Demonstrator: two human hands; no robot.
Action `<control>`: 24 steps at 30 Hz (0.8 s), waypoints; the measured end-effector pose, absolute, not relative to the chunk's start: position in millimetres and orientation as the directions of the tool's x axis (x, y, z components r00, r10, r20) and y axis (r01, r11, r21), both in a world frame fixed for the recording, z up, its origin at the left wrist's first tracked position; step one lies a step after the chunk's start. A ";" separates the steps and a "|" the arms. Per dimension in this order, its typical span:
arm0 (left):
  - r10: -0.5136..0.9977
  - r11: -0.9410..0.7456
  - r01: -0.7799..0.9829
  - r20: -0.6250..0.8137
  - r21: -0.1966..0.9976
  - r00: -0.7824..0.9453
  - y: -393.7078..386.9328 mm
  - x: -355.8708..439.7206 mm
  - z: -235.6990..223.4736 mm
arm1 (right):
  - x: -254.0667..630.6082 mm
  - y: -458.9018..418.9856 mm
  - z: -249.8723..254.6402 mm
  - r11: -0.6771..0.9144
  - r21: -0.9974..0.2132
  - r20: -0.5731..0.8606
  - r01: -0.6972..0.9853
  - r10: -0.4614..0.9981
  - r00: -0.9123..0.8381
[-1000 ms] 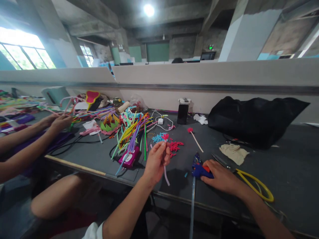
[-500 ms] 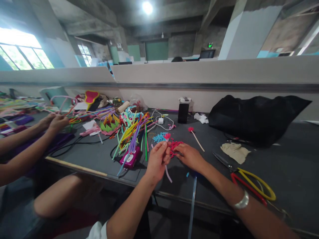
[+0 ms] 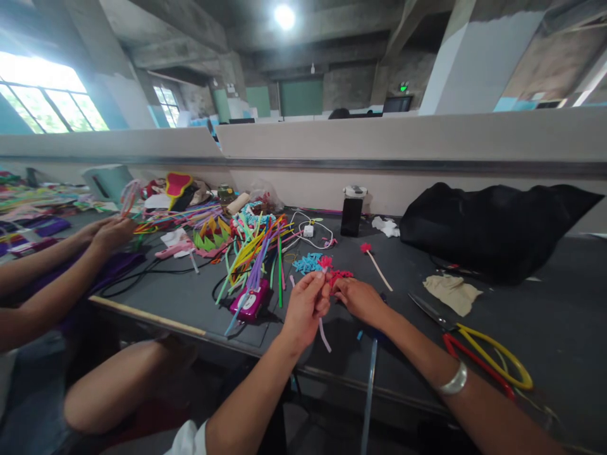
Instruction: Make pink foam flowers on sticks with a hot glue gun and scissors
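My left hand (image 3: 308, 303) is closed in a pinch on a pipe-cleaner flower, whose pinkish-red head (image 3: 325, 261) stands above the fingertips. Its pale stem (image 3: 325, 335) hangs below the hand. Close beside it, my right hand (image 3: 358, 298) reaches into a pile of short red pipe-cleaner pieces (image 3: 340, 274); its fingers are bent together, and whatever they pinch is hidden. A heap of short blue pieces (image 3: 307, 263) lies just behind. Under my right forearm the blue glue gun is mostly covered, its long clear glue stick (image 3: 370, 392) jutting past the table edge.
Scissors with red and yellow handles (image 3: 493, 354) lie right of my forearm, near a beige cloth (image 3: 452, 294) and a black bag (image 3: 493, 230). A finished flower (image 3: 378, 268), a phone (image 3: 351, 217), a purple box (image 3: 250, 301) and bundled pipe cleaners (image 3: 256, 253) surround the work. A co-worker's hands (image 3: 111, 232) are at left.
My right hand has let go of the glue gun and moved left to the red pieces, where its fingers have closed in. My left hand keeps holding the flower.
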State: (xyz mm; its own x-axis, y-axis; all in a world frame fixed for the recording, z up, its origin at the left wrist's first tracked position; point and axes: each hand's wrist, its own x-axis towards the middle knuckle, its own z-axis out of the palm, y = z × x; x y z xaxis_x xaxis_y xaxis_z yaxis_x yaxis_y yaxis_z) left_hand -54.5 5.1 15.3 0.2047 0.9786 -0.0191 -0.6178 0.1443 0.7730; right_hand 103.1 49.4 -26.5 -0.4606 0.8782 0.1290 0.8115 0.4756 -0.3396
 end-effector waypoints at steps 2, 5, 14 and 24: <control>0.977 0.151 -0.619 -0.020 0.770 0.213 4.2 -52.8 15.1 | 106.2 48.6 -27.0 0.471 -0.401 0.143 0.786 0.879 -0.454; 0.974 0.163 -0.621 -0.024 0.767 0.227 2.8 -50.3 14.4 | 108.9 44.9 -25.8 0.472 -0.505 0.178 0.723 0.876 -0.447; 0.964 0.204 -0.590 -0.057 0.781 0.258 0.5 -46.6 16.0 | 125.0 25.5 -11.6 0.299 -0.829 0.270 0.473 0.954 -0.130; 0.944 0.259 -0.552 -0.088 0.793 0.317 -12.4 -31.2 13.8 | 132.5 -14.2 22.9 0.334 -0.919 0.359 0.210 0.928 0.095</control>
